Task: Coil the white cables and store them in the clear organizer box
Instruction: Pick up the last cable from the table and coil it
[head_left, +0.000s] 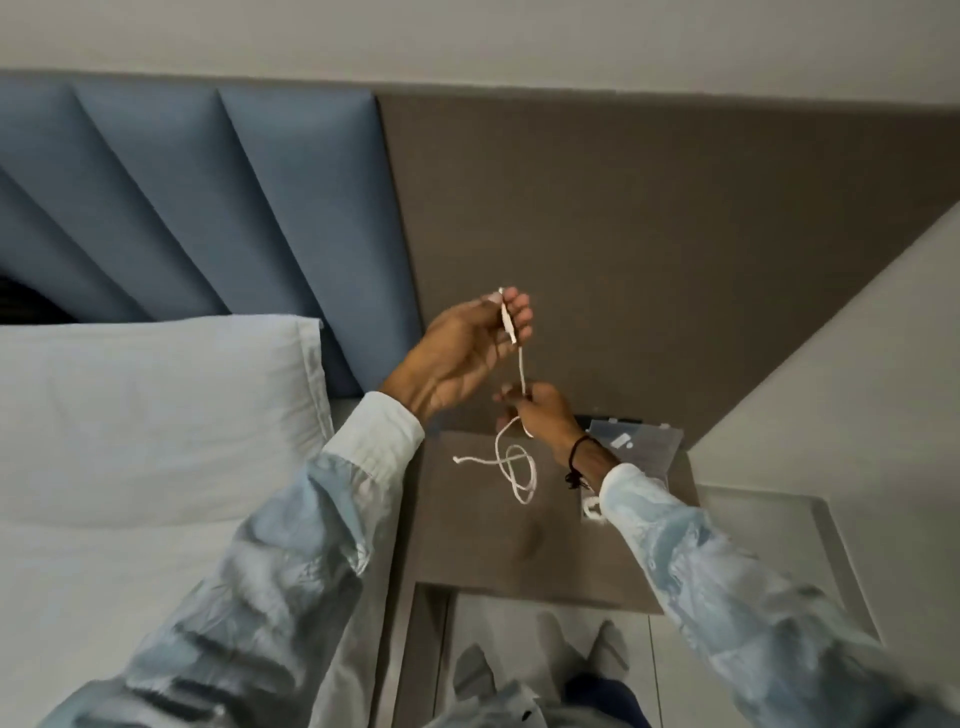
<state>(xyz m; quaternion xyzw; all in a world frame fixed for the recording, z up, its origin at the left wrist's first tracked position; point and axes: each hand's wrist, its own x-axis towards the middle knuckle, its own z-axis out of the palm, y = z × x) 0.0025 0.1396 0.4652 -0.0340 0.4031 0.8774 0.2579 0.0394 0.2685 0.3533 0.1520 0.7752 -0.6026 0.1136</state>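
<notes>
No text, brand or number can be read anywhere. The clear organizer box (636, 447) carries a small pale sticker (622, 442), but its marks are too small and blurred to make out.

Bedroom: a white pillow (156, 410) and padded blue headboard (218, 197) lie left of the hands, a bedside table (478, 540) beneath them.

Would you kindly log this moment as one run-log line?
left hand: holds cable plug end | right hand: pinches cable lower | tail: loose on nightstand | organizer box: behind right wrist
</notes>
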